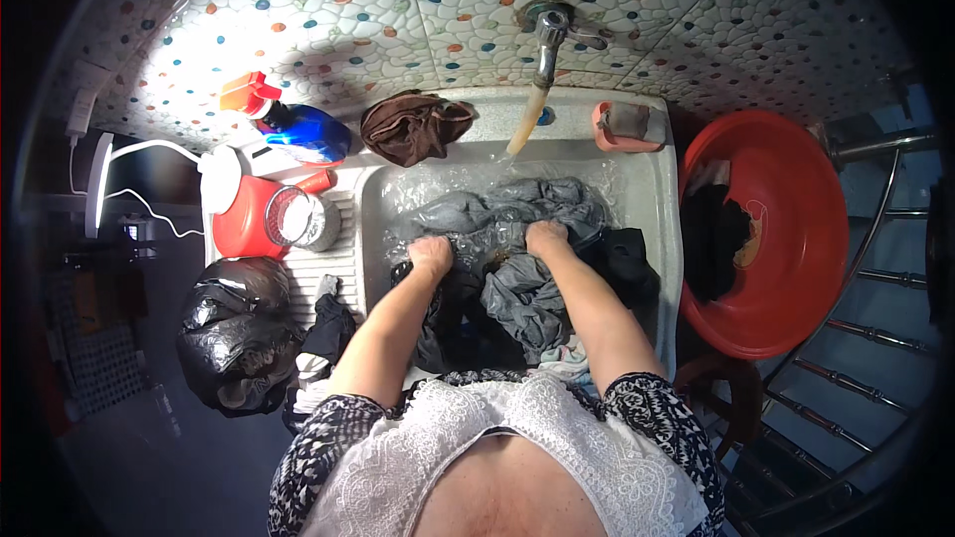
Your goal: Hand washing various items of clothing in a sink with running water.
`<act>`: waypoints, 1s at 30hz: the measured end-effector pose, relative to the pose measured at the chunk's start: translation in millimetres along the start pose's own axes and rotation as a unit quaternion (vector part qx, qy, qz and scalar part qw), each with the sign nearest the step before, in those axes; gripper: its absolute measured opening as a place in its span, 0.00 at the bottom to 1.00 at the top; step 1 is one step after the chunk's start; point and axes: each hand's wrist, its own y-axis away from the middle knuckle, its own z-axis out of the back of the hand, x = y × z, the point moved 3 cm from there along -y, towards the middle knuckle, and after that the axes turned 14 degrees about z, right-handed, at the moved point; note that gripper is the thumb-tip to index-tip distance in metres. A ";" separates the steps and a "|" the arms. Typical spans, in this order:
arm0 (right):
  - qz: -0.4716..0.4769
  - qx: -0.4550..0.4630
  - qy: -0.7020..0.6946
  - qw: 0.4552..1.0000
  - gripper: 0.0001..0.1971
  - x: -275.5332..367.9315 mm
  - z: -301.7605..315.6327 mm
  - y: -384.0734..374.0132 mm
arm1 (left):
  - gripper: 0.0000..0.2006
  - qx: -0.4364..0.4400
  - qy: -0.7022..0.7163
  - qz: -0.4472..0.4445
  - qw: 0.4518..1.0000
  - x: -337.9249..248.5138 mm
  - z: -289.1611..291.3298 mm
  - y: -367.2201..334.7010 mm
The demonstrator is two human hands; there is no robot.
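Both my arms reach into a white sink (668,239) that holds water and wet laundry. My left hand (431,254) is closed on the left part of a soaked grey garment (532,201). Further right, my right hand (546,237) grips the same garment, fingers curled into its folds. The garment stretches across the far side of the water, past both fists. Between my forearms lie a bunched grey cloth (532,303) and dark clothes (466,323). Another black cloth (629,264) rests against the sink's right side.
Above the sink a tap (547,55) carries a yellowish hose (527,119). A brown cloth (413,127), blue spray bottle (308,134) and pink soap dish (629,127) sit along the back. At left are a red container (244,219) and black bag (239,338); at right, a red basin (786,278).
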 end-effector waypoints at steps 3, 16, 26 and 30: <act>0.039 -0.025 -0.153 0.987 0.15 -19.4 16.2 8.1 | 0.15 0.054 0.092 -0.027 0.994 11.2 25.4 -7.0; 0.317 -0.427 -0.658 0.534 0.07 -6.8 238.8 251.0 | 0.16 0.095 0.861 -0.356 0.352 96.6 209.9 146.6; 0.240 -0.475 -0.502 0.682 0.11 -6.6 200.2 188.7 | 0.11 0.153 0.891 -0.075 0.421 66.0 207.4 132.0; 0.100 -0.309 -0.293 0.899 0.13 -18.7 113.1 109.2 | 0.12 0.260 0.879 0.025 0.398 50.0 149.8 89.7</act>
